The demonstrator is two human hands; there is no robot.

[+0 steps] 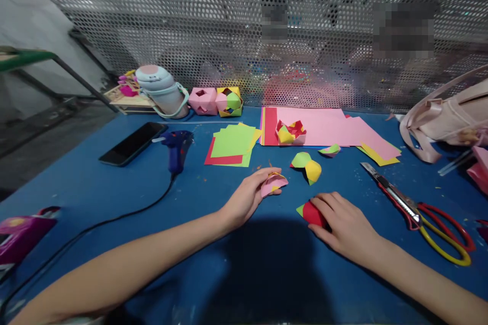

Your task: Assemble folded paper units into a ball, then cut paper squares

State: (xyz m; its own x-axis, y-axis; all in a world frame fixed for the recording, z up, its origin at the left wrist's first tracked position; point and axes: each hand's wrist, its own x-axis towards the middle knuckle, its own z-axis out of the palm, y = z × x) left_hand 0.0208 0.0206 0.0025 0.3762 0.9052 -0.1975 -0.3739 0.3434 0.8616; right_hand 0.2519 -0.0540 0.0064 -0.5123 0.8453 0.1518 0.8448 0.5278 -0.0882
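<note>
My left hand [247, 195] is closed around a folded pink paper piece [273, 184] with a bit of yellow on it. Over the blue table, my right hand [339, 221] has its fingers curled on a folded red paper piece [313, 214] with a green tip. Beyond the hands lie a green and yellow folded paper piece [307, 166] and a smaller green and pink one [330, 150]. A joined paper piece in red, yellow and pink [291, 133] sits on the paper sheets behind them.
Left are a blue glue gun [176, 150] with a trailing cord, a phone [133, 143] and green paper squares [233, 143]. Right are a utility knife [394, 195] and scissors [448, 233]. Pink sheets [324, 124], finished paper balls [203, 100] and a bottle [162, 91] line the mesh [229, 45].
</note>
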